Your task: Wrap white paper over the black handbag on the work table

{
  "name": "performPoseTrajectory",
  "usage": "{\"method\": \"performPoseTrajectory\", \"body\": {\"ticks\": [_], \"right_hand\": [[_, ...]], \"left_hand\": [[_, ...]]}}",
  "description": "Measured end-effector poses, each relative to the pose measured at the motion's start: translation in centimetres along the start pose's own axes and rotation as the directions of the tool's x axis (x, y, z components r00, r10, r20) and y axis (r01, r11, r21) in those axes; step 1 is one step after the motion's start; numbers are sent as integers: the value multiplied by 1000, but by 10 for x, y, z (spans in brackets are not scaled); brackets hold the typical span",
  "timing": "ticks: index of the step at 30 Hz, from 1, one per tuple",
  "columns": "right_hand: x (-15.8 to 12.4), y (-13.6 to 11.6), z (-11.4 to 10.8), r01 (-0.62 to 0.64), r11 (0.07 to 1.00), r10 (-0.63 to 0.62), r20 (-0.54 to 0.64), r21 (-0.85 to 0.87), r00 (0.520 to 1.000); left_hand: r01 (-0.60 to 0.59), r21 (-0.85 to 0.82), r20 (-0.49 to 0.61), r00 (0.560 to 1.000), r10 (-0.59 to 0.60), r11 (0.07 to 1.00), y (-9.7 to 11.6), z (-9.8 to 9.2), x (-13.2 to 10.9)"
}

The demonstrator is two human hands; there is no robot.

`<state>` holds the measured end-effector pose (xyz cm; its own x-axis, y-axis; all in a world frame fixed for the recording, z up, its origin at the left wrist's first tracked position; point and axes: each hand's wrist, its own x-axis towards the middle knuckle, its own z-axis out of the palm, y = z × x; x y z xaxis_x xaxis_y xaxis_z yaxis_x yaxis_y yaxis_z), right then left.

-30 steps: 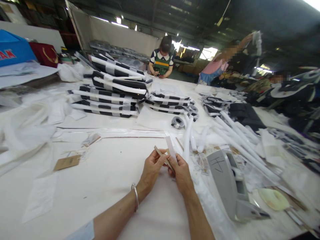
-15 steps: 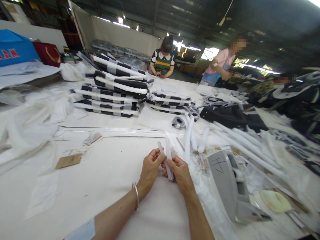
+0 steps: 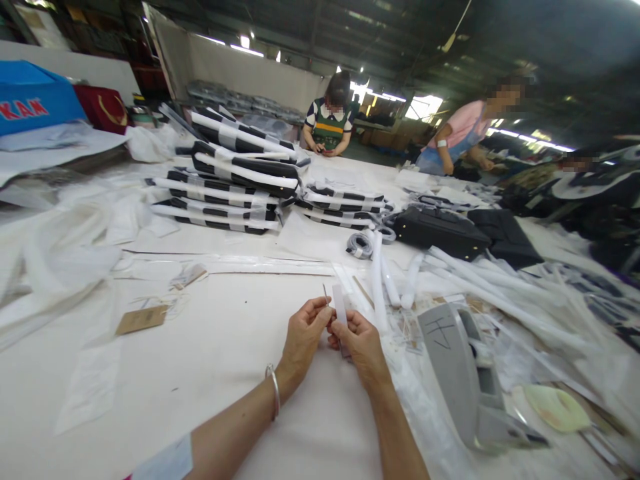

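My left hand [image 3: 303, 335] pinches a thin flat strip [image 3: 326, 293] between thumb and fingers, and the strip shows almost edge-on. Close beside it, my right hand [image 3: 364, 345] is closed on a whitish, see-through strip [image 3: 339, 301] that stands up between thumb and fingers. The fingertips of both hands nearly meet over the white table [image 3: 220, 347]. What the strips are for or made of does not show. Their lower ends are partly hidden by the fingers.
A grey tape dispenser [image 3: 447, 367] stands right of my hands, near white foam tubes [image 3: 379, 283]. A brown tag [image 3: 141, 320] lies left. Stacked black bags with white foam [image 3: 220, 203] and coiled straps [image 3: 359, 245] are beyond. Two co-workers [image 3: 330, 123] are across the table.
The strip in my left hand has turned from its flat face to nearly edge-on. The co-worker in pink has shifted right and lowered an arm. My hands stay in about the same place.
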<state>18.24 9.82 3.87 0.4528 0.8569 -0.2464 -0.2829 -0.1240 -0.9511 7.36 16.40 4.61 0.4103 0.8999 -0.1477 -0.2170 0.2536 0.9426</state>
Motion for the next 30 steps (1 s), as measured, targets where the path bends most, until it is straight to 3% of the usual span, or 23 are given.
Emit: {"method": "performPoseTrajectory", "body": {"ticks": [5,20,26,30], "right_hand": [[2,2,0,12,1000,-12,-14,-1,1000],[-5,-10,2,-20,999,19,-48,-26,999],[-4,-6,3,-10,999,9,24,36,1000],[-2,-4,2,48,999,-47,-71,15,996]], "left_hand": [[-10,-29,43,999,11,1000,1,0,-1],[-7,-65,20,1000,8,998,2,0,-2],[83,-167,5,997,-83,983,1,3,-3],[56,-192,5,998,-56,980,-2,4,0]]}}
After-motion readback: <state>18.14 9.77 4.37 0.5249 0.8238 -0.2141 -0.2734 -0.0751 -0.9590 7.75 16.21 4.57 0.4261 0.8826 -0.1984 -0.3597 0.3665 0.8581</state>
